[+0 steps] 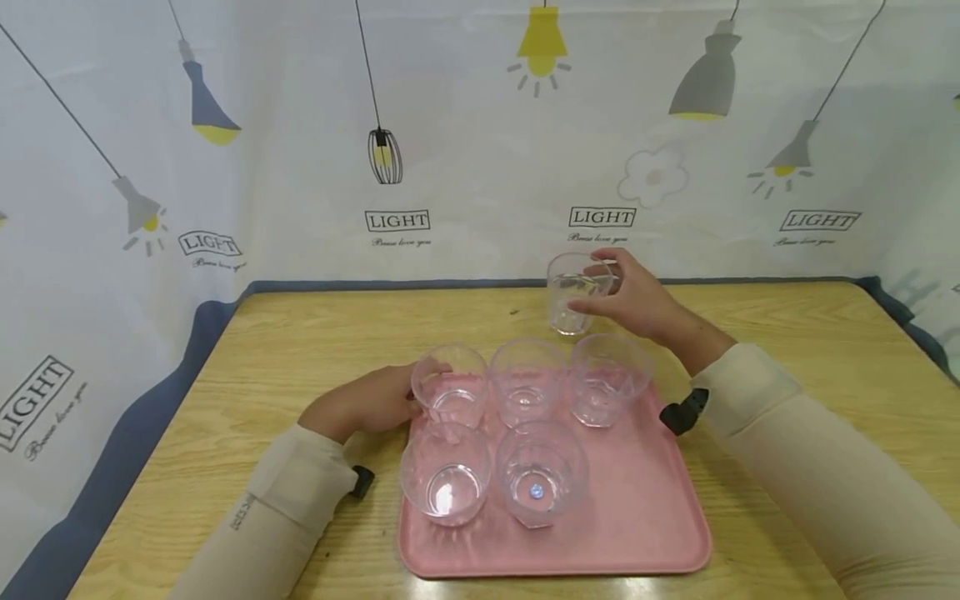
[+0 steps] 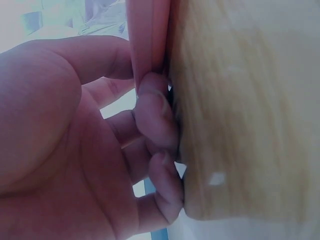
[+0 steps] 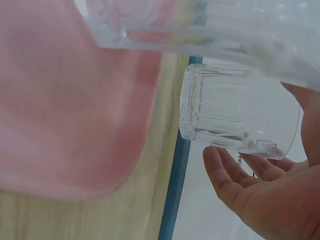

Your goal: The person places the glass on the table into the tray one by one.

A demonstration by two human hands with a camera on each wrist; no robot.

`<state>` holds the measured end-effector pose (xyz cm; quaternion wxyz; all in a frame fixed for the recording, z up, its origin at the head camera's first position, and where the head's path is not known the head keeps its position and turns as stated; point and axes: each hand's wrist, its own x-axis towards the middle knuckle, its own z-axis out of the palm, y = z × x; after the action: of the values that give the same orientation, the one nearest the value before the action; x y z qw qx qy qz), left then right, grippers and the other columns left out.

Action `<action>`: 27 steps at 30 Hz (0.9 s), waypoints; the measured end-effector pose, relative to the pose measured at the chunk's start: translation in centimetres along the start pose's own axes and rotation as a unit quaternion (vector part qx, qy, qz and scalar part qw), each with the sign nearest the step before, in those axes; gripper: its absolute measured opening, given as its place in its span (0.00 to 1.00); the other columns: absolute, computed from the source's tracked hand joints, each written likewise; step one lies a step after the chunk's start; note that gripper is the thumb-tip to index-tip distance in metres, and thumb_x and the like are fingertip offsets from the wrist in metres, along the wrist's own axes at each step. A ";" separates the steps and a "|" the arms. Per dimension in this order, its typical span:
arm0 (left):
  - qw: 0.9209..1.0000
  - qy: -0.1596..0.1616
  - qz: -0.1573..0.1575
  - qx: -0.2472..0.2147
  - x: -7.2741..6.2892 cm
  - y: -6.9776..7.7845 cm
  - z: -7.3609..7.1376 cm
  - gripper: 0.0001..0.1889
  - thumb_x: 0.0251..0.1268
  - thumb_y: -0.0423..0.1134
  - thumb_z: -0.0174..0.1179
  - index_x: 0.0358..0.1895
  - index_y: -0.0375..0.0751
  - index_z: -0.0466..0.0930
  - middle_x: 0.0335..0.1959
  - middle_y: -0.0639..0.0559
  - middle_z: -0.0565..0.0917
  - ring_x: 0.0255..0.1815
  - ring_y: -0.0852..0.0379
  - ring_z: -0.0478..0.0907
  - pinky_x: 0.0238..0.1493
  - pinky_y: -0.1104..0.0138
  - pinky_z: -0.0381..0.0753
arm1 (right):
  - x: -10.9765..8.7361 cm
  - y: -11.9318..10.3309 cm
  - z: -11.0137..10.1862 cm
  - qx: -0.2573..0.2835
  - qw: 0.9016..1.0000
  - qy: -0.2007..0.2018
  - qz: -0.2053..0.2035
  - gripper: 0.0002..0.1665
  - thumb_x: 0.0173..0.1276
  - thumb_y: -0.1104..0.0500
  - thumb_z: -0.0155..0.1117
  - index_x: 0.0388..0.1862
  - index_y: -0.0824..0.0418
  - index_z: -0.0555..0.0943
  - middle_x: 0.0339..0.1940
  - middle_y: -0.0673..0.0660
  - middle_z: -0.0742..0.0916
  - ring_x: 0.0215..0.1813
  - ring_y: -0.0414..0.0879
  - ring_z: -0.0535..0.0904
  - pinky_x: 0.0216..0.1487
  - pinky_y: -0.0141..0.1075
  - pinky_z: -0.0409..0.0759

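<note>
At the left edge of the pink tray [image 1: 637, 533], my left hand [image 1: 378, 398] grips the rim; the left wrist view shows fingers [image 2: 157, 117] curled at the tray's underside. Beyond the tray, my right hand [image 1: 637, 300] holds a clear plastic cup [image 1: 564, 292] upright, thumb on the near side and fingers behind. Three clear cups form the tray's back row: left [image 1: 452, 404], middle [image 1: 525, 396] and right [image 1: 603, 400]. Two more stand in front, a left cup [image 1: 446, 492] and a right cup [image 1: 540, 467] with a small shiny blue piece [image 1: 536, 492] showing at its bottom.
The tray lies on a wooden table [image 1: 300, 333]. A white cloth [image 1: 480, 167] printed with lamps hangs behind and beside it, with a blue border along the table's back edge. The tray's front right part is bare.
</note>
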<state>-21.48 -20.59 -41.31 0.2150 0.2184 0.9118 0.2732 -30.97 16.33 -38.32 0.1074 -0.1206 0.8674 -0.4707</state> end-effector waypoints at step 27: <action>1.000 -0.004 -0.010 0.008 0.2 -0.1 0.1 0.29 0.74 0.42 0.55 0.76 0.52 0.63 0.70 0.44 0.74 0.72 0.42 0.69 0.74 0.44 0.65 | -4.4 2.7 -2.8 -0.018 0.997 0.077 0.015 0.60 0.61 0.41 0.74 0.81 0.53 0.49 0.75 0.56 0.71 0.65 0.53 0.74 0.50 0.37 0.79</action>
<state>-21.64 -20.53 -41.53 0.2193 0.2124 0.9153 0.2627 -27.94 21.29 -38.78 0.0450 -0.0733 0.8830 -0.4614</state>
